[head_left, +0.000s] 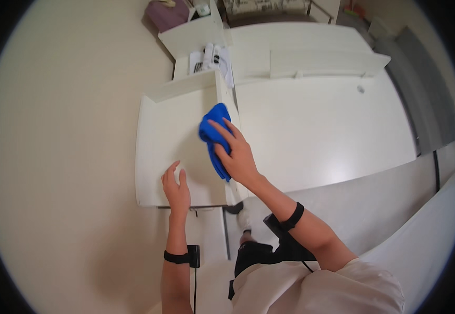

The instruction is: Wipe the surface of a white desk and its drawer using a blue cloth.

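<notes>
A bunched blue cloth (216,116) is gripped in my right hand (239,158), its lower part hanging down beside the fingers. The cloth lies against the upright white divider panel (222,90) along the right side of a white cabinet (164,123). Over the near part of that cabinet's surface is my left hand (176,191), fingers apart and curved, holding nothing. Whether its fingertips touch the surface, I cannot tell.
A wide white desk (321,125) with a raised ledge (327,64) adjoins the cabinet on the right. Behind the cabinet stand white bottles (208,55) and a purple bag (167,14). A plain wall (65,141) borders the left; a grey panel (421,86) stands right.
</notes>
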Demonstrator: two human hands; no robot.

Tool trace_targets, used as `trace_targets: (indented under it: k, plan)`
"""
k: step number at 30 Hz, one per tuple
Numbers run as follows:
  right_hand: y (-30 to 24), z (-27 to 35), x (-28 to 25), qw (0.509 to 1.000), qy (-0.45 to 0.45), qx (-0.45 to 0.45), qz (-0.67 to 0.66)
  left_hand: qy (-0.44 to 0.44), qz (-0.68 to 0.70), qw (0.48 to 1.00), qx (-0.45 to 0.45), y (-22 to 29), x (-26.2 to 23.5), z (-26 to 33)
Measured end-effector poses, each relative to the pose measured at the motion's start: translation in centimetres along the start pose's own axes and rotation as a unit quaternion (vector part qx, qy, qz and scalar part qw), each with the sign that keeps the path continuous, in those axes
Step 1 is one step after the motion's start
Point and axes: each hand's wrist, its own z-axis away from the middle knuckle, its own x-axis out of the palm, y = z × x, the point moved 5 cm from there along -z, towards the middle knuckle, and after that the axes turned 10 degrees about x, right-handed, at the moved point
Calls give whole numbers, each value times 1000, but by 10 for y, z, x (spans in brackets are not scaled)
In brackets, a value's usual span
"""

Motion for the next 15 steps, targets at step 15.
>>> trace_targets:
  k: [15]
  plan:
    - [-87,-5,-20,877,-25,-79,473,6,-167,962,214,63,11,9]
